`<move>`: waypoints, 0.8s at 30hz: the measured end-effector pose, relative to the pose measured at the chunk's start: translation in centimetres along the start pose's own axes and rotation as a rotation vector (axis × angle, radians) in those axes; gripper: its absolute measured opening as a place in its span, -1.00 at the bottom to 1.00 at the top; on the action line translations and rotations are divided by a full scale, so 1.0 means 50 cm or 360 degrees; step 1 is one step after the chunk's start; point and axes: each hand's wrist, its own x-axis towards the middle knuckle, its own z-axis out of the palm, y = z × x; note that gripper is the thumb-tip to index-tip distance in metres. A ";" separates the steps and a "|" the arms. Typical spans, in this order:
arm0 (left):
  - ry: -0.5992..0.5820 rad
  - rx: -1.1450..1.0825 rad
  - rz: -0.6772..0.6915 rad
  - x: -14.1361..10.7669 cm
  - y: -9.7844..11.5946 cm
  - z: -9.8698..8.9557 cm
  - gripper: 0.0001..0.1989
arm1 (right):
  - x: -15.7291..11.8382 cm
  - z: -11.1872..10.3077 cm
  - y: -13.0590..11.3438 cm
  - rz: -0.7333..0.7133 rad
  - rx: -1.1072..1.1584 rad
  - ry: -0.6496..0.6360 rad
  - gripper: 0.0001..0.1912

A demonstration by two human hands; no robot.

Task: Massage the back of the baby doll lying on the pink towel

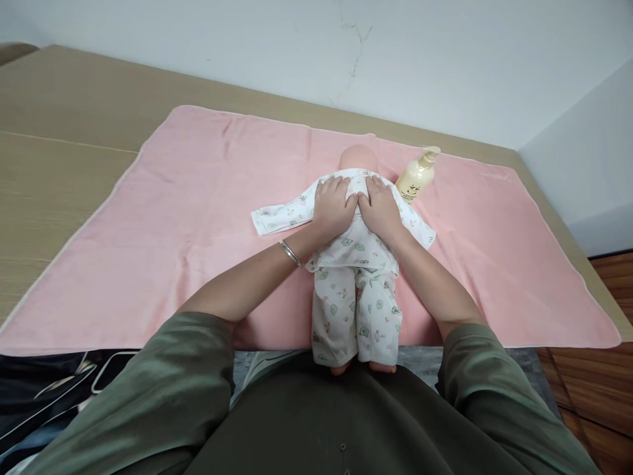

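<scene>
A baby doll [356, 257] in a white patterned top and trousers lies face down, its bare head away from me and its feet at the near edge. My left hand [335, 204] rests flat on the left of its upper back, fingers pointing away. On the right of the upper back lies my right hand [380, 206], fingers also extended. The two thumbs nearly meet over the middle of the back. Neither hand grips anything. Both sleeves of the doll's top spread out sideways on the pink blanket [222, 218].
A cream pump bottle [416, 175] leans at a tilt on the blanket, right of the doll's head. The wooden table [64, 119] shows around the blanket, with a white wall [277, 46] behind it.
</scene>
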 end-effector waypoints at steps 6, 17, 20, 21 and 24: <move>-0.0038 0.0045 -0.0002 -0.003 0.007 -0.007 -0.51 | -0.003 -0.004 -0.004 -0.0002 0.0002 0.0000 -0.38; -0.0069 0.0300 0.0039 -0.042 0.052 -0.028 -0.50 | 0.013 -0.014 0.024 -0.0103 0.0168 -0.0046 -0.43; -0.0070 0.0346 0.0132 -0.061 0.070 -0.036 -0.50 | 0.013 -0.024 0.024 -0.0131 0.0153 -0.0085 -0.44; -0.0087 0.0337 0.0137 -0.060 0.071 -0.038 -0.51 | 0.011 -0.026 0.020 -0.0119 0.0115 -0.0091 -0.43; -0.0173 0.0266 0.0096 -0.039 0.058 -0.046 -0.51 | -0.002 -0.028 0.001 -0.0059 -0.0012 -0.0139 -0.39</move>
